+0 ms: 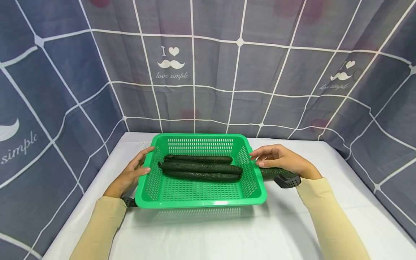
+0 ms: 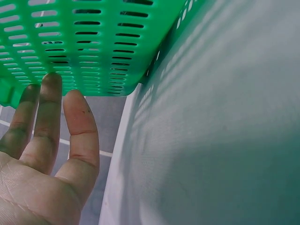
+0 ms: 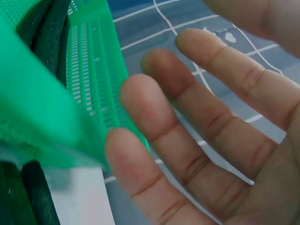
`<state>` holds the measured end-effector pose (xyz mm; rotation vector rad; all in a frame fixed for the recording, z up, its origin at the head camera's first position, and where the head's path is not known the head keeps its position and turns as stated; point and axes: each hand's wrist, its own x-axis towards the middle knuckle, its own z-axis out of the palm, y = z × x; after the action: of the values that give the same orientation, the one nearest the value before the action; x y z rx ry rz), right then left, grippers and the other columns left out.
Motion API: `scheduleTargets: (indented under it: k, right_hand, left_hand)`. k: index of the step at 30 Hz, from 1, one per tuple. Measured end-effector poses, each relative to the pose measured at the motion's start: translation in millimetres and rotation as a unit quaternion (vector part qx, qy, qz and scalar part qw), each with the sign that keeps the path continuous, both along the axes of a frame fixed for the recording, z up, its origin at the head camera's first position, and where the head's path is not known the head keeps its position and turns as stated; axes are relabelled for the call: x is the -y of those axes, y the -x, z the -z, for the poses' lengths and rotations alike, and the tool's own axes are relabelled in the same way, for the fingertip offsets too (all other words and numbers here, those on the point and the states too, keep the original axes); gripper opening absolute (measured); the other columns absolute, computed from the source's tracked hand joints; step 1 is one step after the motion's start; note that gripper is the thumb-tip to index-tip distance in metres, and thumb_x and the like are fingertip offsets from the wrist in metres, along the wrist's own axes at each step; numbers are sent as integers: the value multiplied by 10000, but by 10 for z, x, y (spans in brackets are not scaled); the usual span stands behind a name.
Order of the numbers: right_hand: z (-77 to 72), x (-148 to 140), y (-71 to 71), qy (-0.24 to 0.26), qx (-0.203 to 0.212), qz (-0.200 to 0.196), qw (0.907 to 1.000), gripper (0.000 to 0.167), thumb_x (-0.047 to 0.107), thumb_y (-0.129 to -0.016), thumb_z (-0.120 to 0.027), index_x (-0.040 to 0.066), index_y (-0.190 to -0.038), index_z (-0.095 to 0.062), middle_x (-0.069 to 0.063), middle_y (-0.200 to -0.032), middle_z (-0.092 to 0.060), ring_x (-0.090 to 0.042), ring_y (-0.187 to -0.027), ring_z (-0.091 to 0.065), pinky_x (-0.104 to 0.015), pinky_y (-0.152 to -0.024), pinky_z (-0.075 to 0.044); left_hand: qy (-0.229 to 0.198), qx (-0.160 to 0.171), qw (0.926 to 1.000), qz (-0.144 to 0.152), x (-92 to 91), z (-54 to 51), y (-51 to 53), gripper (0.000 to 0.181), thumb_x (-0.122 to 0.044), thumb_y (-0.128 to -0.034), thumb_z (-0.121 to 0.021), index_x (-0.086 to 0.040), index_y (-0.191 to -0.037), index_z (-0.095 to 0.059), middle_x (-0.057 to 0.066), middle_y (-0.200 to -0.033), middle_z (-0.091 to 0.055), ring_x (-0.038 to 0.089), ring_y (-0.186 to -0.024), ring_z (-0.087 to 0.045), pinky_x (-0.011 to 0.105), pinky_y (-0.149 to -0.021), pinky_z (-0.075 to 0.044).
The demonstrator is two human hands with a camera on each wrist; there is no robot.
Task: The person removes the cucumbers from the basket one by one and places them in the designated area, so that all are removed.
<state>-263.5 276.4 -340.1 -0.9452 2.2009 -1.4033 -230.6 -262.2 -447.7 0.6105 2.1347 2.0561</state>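
A green perforated plastic basket (image 1: 200, 202) stands on the white table, with three dark green cucumbers (image 1: 201, 167) lying lengthwise inside. At its left end is my left hand (image 1: 130, 175), the thumb and fingers spread at the rim. The left wrist view shows nearly straight fingers (image 2: 50, 101) against or close to the slotted wall. My right hand (image 1: 287, 159) is by the right rim, its fingers loosely bent, holding nothing; whether the tips touch the rim is unclear. Beneath that hand lie more cucumbers (image 1: 276, 173), partly hidden; two ends show in the right wrist view.
A white cloth-like surface covers the table (image 1: 208, 238). Grey checked curtains (image 1: 214, 72) hang behind it and on both sides. Black wrist devices (image 1: 287, 181) sit on both wrists, the left one close to the basket's front left corner.
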Motion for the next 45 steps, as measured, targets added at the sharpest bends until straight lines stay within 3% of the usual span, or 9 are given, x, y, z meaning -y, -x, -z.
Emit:
scheduleTargets:
  k: [6, 12, 17, 19, 28, 36, 42, 45]
  right_hand:
    - [-16, 174, 65, 175, -173, -236, 9994, 366, -31, -971, -740, -136, -1313, -662, -71, -1265, -758, -258, -1101, -716, -308, -940, -589]
    - [-32, 361, 119, 183, -373, -186, 9990, 359, -36, -934, -771, -50, -1288, -713, -23, -1212, -757, -305, -1088, -716, -337, -932, -593]
    - [-38, 507, 173, 121, -574, -210, 9981, 365, -51, -924, -771, -112, -1276, -693, 13, -1206, -750, -245, -1068, -721, -351, -939, -593]
    - [-42, 563, 194, 60, -597, -212, 9980, 365, -47, -924, -773, -115, -1273, -693, 4, -1208, -749, -219, -1065, -724, -356, -942, -593]
    - [-96, 781, 261, -207, -474, -286, 9983, 378, -24, -924, -778, -76, -1292, -710, -158, -1275, -726, -372, -1097, -706, -369, -951, -591]
    - [-76, 993, 357, -421, -289, -529, 9973, 361, 24, -963, -756, -52, -1312, -710, -278, -1341, -675, -451, -1146, -672, -368, -951, -593]
    - [-43, 1148, 404, -574, -264, -443, 9970, 344, 50, -971, -760, -7, -1309, -730, -186, -1327, -708, -383, -1141, -693, -398, -902, -607]
    - [-8, 1209, 436, -641, -268, -391, 9968, 338, 49, -979, -756, -5, -1312, -731, -215, -1347, -700, -374, -1156, -697, -408, -923, -599]
  left_hand:
    - [-29, -29, 10000, -9, 6, 14, 3, 728, -143, -999, -647, -302, -1664, -397, 172, -1801, 108, 473, -1612, 213, 846, -1159, -25]
    - [-39, -2, 10000, 49, 1, 25, 12, 736, -156, -1007, -647, -281, -1678, -372, 188, -1795, 120, 471, -1610, 218, 841, -1164, -29]
    - [13, 35, 10000, 75, -3, 22, 11, 737, -153, -1014, -630, -289, -1685, -357, 203, -1792, 94, 468, -1619, 178, 796, -1184, -90]
    - [16, 23, 10000, 73, -2, 21, 9, 739, -146, -1010, -627, -290, -1684, -359, 202, -1792, 86, 469, -1620, 172, 791, -1184, -97]
    - [-31, -43, 10000, 81, -2, 26, 5, 734, -155, -1004, -634, -302, -1675, -373, 210, -1787, 110, 496, -1609, 193, 838, -1159, -61]
    - [39, 56, 9999, 98, 7, 22, 10, 737, -174, -1025, -617, -294, -1694, -331, 226, -1786, 34, 464, -1623, 61, 693, -1192, -215]
    - [-14, 10, 9999, 125, 5, 16, 2, 735, -179, -1020, -628, -291, -1688, -344, 228, -1785, 71, 490, -1619, 138, 779, -1186, -134]
    - [38, 4, 9999, 94, 7, 13, -3, 733, -180, -1021, -623, -299, -1689, -343, 231, -1785, 46, 495, -1621, 92, 621, -1201, -276]
